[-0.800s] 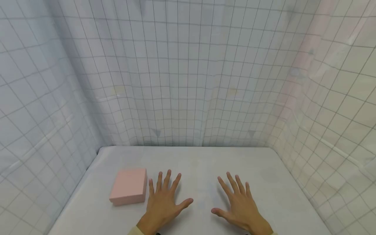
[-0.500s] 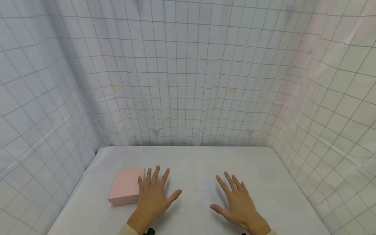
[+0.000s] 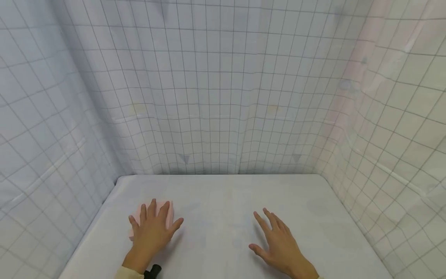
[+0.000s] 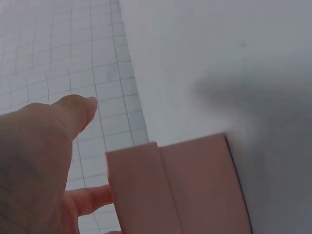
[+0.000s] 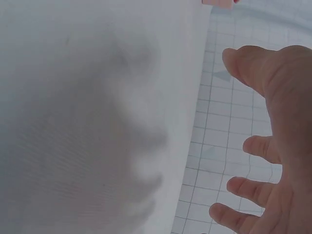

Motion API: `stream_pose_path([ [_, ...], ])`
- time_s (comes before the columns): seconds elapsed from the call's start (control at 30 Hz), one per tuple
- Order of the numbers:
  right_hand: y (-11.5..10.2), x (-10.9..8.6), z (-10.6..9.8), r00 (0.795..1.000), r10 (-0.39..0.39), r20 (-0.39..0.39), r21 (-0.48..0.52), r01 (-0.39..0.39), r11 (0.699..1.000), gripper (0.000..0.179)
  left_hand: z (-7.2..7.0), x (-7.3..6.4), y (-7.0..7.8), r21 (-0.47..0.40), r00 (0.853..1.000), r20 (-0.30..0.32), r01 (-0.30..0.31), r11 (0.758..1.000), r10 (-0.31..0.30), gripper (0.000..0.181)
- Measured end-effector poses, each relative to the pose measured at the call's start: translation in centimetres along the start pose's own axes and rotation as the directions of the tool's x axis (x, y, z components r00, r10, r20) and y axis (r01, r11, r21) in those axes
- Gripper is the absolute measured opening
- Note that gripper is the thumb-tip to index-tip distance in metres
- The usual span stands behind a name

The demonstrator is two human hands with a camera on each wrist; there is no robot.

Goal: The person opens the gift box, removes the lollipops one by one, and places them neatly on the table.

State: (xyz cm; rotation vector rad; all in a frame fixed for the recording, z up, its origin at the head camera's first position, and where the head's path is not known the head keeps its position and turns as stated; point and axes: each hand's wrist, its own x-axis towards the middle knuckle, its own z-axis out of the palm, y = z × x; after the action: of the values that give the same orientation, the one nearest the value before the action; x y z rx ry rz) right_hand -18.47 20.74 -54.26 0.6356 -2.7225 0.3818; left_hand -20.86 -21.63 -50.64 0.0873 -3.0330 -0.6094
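A pink square box (image 3: 170,217) with a lid rests on the left part of the white table (image 3: 223,224). My left hand (image 3: 149,234) is spread over it and covers most of it in the head view. In the left wrist view the box (image 4: 200,190) shows its side, with fingertips right at its top face and the thumb (image 4: 80,109) held apart from it. Fingers relaxed and apart, my right hand (image 3: 280,248) hovers above the table at the right, holding nothing. Its shadow falls on the white surface in the right wrist view.
Behind the table hangs a white grid-patterned curtain (image 3: 223,97). More of this cloth closes in the left side (image 3: 42,155) and the right side (image 3: 400,135). A dark wrist device (image 3: 153,271) sits at my left wrist.
My left hand has moved left from beside the box to over it, fingers still spread. The right hand has stayed nearly in place, its fingers a little closer together.
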Motion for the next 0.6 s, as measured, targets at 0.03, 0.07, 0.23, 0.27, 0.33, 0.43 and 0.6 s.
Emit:
stream_pose_path([
  [0.03,-0.1,-0.1,0.0,1.000,0.006,0.009,0.008,-0.006,1.000,0.095,-0.1,0.0,-0.5,-0.003,1.000,0.009,0.003,1.000,-0.003,0.093],
  [0.07,-0.1,-0.2,-0.1,1.000,0.011,0.020,0.016,-0.012,1.000,0.095,-0.1,-0.1,-0.9,-0.002,1.000,0.020,0.006,1.000,-0.006,0.091],
  [0.23,-0.7,-0.1,0.1,0.998,0.015,0.062,0.033,-0.018,0.999,0.091,0.0,0.0,-2.2,0.002,1.000,0.030,-0.003,1.000,0.003,0.087],
  [0.27,-0.8,0.0,0.1,0.998,0.014,0.061,0.034,-0.016,0.999,0.090,0.0,-0.1,-2.2,0.003,1.000,0.023,-0.012,1.000,0.012,0.086],
  [0.33,-1.1,0.2,0.2,0.999,0.006,0.054,0.042,-0.009,0.999,0.088,0.0,-0.1,-2.2,0.008,1.000,0.009,-0.029,1.000,0.029,0.084],
  [0.43,-1.6,0.6,0.2,0.999,-0.012,0.046,0.051,0.010,0.999,0.087,0.0,-0.1,-1.8,0.019,0.999,-0.001,-0.048,0.999,0.048,0.083],
  [0.6,-2.5,1.5,0.3,0.997,-0.055,0.059,0.052,0.052,0.997,0.085,0.1,-0.5,-0.8,0.030,0.997,-0.005,-0.080,0.996,0.080,0.083],
])
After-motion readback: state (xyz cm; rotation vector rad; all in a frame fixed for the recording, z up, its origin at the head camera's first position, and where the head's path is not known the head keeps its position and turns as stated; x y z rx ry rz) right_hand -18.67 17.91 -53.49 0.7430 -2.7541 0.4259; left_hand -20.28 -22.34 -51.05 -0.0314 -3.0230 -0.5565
